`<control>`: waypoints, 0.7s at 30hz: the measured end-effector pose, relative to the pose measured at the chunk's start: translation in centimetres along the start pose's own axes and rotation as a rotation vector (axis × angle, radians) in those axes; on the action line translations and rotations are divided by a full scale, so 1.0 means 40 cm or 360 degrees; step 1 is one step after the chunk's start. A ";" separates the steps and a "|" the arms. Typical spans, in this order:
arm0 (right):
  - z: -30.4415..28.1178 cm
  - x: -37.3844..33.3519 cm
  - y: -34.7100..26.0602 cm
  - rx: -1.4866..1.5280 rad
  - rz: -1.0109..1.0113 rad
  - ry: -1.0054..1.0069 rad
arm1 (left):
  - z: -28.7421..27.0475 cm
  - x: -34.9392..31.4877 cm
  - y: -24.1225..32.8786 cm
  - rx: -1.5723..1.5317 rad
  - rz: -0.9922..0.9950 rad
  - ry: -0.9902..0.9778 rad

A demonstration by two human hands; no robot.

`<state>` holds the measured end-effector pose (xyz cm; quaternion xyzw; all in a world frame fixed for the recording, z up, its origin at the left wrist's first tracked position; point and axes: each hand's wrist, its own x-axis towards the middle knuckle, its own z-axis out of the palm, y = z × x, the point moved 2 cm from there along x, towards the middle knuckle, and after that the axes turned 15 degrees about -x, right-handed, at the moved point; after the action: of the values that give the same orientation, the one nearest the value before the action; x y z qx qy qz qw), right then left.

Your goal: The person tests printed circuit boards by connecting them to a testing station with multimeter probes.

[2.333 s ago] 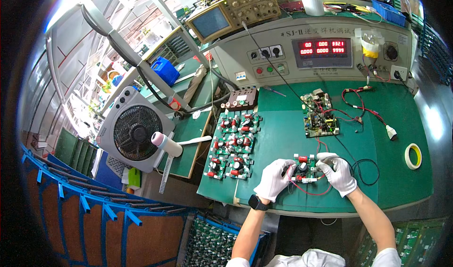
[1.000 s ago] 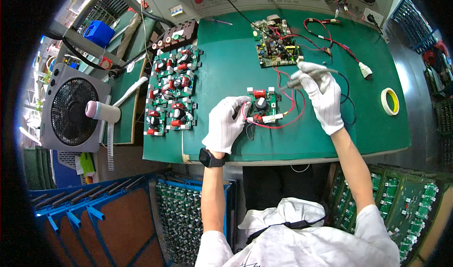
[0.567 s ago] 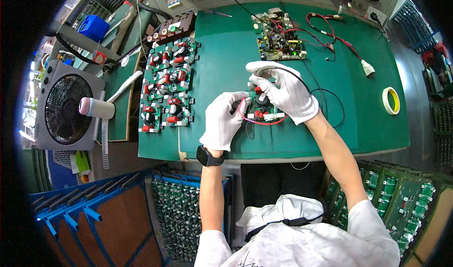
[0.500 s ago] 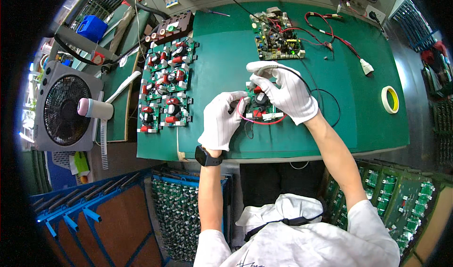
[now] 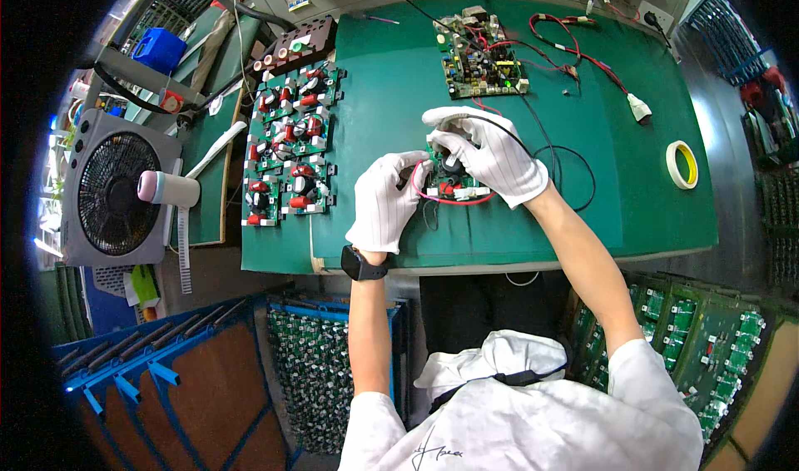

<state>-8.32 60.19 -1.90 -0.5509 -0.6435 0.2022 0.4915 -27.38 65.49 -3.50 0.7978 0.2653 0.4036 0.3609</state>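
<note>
A small circuit board (image 5: 449,186) with red wires is held near the front edge of the green worktop (image 5: 583,221). The left hand (image 5: 384,203), gloved white, is closed on the board's 9 o'clock edge; the right hand (image 5: 491,151) is curled over its top, with a black cable (image 5: 566,159) trailing toward 3 o'clock. Whether a tool is pinched cannot be told. The board is best kept flat and steadied. A row of boards (image 5: 287,142) lies at 9 o'clock.
</note>
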 end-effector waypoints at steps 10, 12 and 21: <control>-0.001 -0.044 0.024 -0.0068 0.0094 0.0100 | 0.025 -0.030 0.010 -0.0071 0.0057 0.0001; 0.002 -0.043 0.012 -0.0047 -0.0041 0.0154 | 0.018 -0.032 0.022 -0.0028 0.0033 -0.0018; -0.005 -0.010 0.000 0.0000 -0.0057 0.0134 | 0.004 -0.005 0.020 -0.0004 0.0072 -0.0002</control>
<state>-8.17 59.77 -1.96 -0.5473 -0.6319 0.1700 0.5218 -27.26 64.82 -3.02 0.8033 0.2465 0.4115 0.3530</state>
